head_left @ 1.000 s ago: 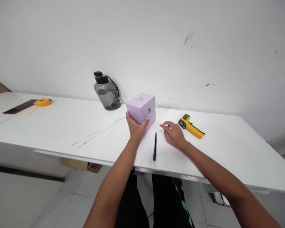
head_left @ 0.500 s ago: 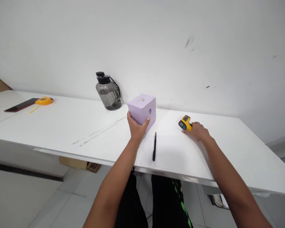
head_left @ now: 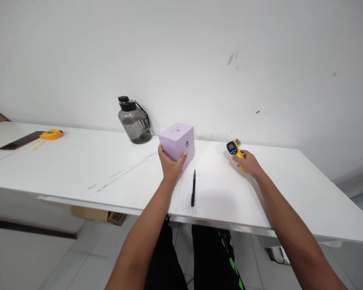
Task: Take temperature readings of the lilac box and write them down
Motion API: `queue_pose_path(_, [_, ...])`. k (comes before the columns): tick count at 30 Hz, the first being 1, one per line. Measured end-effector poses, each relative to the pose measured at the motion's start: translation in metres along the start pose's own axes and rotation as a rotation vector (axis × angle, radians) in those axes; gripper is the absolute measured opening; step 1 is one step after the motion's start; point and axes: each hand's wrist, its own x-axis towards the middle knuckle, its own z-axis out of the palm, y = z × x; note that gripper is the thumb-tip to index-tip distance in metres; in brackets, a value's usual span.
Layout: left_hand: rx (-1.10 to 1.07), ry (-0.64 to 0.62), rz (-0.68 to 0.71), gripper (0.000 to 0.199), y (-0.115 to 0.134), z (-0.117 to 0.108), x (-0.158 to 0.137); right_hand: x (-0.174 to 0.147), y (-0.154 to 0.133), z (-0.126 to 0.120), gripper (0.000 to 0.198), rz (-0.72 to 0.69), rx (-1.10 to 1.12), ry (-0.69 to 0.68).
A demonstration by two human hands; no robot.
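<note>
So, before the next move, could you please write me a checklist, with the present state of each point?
1. Left hand gripping the purple box: ok.
2. Right hand holding the yellow thermometer gun: ok.
3. Display readable: cannot tell, too small.
4. Black pen apart from both hands: ok.
5. Tape measure fully retracted: not ok, yellow strip sticks out.

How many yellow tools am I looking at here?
2: the tape measure, on the table at far left beside a dark flat piece, and the pistol-shaped meter, in the right hand. No others show.
</note>
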Motion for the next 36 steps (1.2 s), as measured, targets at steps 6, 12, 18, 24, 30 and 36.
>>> queue_pose_path(6, [-0.017,-0.019,-0.022,0.127,-0.001,0.000,0.001,-0.019,-0.014,0.042,0.062,-0.116,0.469,0.072])
queue_pose_path(12, [-0.046,-0.056,-0.024,0.124,-0.001,0.000,-0.002,-0.040,-0.012,0.074,0.049,-0.210,0.605,-0.114])
queue_pose_path(18, [-0.042,-0.103,-0.023,0.125,-0.006,0.002,-0.003,-0.056,-0.001,0.098,0.037,-0.253,0.545,-0.258])
queue_pose_path(24, [-0.039,-0.130,-0.021,0.124,-0.001,0.003,-0.006,-0.067,-0.006,0.103,0.049,-0.254,0.577,-0.333])
queue_pose_path(30, [-0.071,-0.192,-0.004,0.123,0.004,0.004,-0.011,-0.066,-0.001,0.104,0.049,-0.335,0.442,-0.363])
queue_pose_path(36, [-0.106,-0.210,-0.008,0.126,0.007,0.004,-0.014,-0.065,-0.001,0.107,0.047,-0.303,0.410,-0.370])
